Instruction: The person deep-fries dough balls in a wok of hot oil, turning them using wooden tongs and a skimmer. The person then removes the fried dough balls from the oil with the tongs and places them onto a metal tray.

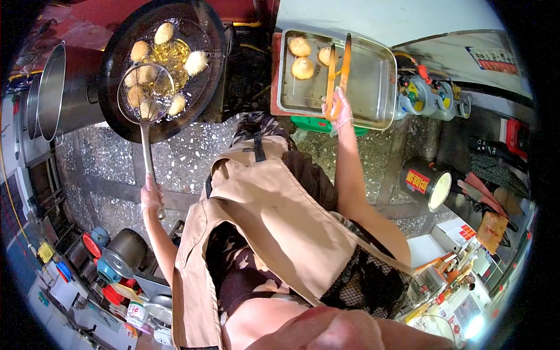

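Observation:
My left hand (151, 198), in a clear glove, is closed around the handle of a wire skimmer (146, 143). The skimmer's round mesh head rests in a black wok (211, 70) of hot, bubbling oil, with several golden fried dough pieces (164, 33) in and around it. One paler piece (196, 63) floats at the wok's right side. In my gloved right hand (339, 108) are long orange-brown tongs (345, 61), their tips spread with nothing between them. They are over a metal-rimmed rectangular tray (382, 119), where fried pieces (302, 68) lie at its left end.
Tall metal pots (52, 87) stand left of the wok. Beneath the tray is a green container (312, 124). Containers (431, 98) line the tray's right side. A bucket (429, 185) with a red label stands on the speckled floor (192, 154). Cookware (125, 254) crowds the lower left.

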Demonstrator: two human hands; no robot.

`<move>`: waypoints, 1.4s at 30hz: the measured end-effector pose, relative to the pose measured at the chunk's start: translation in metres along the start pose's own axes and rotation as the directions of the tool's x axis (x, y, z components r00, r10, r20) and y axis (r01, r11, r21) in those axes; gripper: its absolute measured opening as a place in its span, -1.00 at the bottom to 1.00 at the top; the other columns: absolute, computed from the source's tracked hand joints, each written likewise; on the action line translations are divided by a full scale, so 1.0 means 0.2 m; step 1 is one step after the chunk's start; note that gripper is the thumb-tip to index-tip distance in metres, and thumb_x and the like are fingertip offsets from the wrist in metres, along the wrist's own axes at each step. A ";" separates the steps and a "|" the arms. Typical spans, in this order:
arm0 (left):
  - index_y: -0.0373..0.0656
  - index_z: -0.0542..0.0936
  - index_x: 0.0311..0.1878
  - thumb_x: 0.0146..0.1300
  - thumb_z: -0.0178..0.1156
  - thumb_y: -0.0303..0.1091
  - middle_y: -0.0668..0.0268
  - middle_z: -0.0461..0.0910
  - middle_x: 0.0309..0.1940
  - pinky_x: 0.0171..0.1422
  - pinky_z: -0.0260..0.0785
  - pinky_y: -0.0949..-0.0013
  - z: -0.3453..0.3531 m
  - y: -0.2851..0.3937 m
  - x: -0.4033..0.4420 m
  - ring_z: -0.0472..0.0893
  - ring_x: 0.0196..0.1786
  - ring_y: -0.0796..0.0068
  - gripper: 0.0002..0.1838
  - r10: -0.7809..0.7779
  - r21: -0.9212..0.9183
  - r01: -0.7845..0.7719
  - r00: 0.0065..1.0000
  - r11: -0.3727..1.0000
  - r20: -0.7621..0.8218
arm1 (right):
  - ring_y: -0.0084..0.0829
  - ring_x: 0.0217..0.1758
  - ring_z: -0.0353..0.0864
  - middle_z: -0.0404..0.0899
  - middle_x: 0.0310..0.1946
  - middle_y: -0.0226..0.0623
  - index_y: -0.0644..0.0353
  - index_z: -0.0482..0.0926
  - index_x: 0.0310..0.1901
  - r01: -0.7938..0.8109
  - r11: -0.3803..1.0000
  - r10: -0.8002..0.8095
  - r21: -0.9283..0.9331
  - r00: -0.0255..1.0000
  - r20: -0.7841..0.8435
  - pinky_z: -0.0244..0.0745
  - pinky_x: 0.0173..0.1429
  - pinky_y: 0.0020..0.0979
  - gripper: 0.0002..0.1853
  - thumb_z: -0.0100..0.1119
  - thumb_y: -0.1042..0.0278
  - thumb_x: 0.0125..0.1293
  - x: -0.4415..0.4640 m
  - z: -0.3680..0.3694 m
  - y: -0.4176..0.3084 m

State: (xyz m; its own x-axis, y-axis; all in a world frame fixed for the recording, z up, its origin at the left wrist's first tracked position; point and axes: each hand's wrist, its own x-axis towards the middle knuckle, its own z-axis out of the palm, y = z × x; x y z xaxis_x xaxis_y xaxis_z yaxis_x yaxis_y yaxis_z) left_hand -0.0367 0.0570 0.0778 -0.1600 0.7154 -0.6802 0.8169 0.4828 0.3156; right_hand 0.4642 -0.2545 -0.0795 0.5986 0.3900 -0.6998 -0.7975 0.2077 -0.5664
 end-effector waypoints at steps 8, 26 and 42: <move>-0.12 0.41 -0.53 0.18 -0.16 0.36 0.45 0.26 -0.79 -0.70 0.10 0.41 0.00 -0.01 0.01 0.25 -0.76 0.55 -0.36 -0.022 -0.035 0.022 1.000 0.999 -0.004 | -0.31 -0.39 0.46 0.45 -0.37 -0.21 0.06 0.37 -0.06 -0.149 0.985 0.148 0.088 0.989 0.010 0.45 -0.42 -0.33 -0.55 0.10 -0.09 0.18 -0.04 -0.06 -0.01; -0.13 0.37 -0.54 0.16 -0.14 0.37 0.46 0.22 -0.79 -0.72 0.06 0.45 0.02 -0.01 -0.01 0.22 -0.78 0.58 -0.35 -0.016 -0.103 0.017 1.000 0.994 0.008 | -0.38 -0.55 0.43 0.45 -0.41 -0.25 0.08 0.42 -0.05 0.145 0.986 -0.138 0.079 0.986 -0.096 0.39 -0.48 -0.41 -0.62 0.14 0.05 0.19 -0.17 -0.04 0.26; -0.14 0.40 -0.55 0.17 -0.14 0.36 0.44 0.25 -0.78 -0.70 0.08 0.41 0.02 -0.06 0.06 0.24 -0.76 0.54 -0.34 0.040 -0.057 -0.040 0.999 0.998 -0.005 | -0.37 -0.46 0.47 0.45 -0.43 -0.33 0.02 0.44 -0.15 -0.075 0.995 0.065 -0.066 0.987 -0.144 0.42 -0.50 -0.39 -0.65 0.17 -0.02 0.15 -0.07 -0.09 0.28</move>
State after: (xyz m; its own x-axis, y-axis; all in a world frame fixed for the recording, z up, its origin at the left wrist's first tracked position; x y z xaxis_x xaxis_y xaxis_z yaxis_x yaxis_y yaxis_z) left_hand -0.0462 0.0575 0.0624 -0.1301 0.7367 -0.6635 0.7900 0.4814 0.3796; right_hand 0.4128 -0.2649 -0.1101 0.5503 0.2690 -0.7905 -0.8334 0.1182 -0.5399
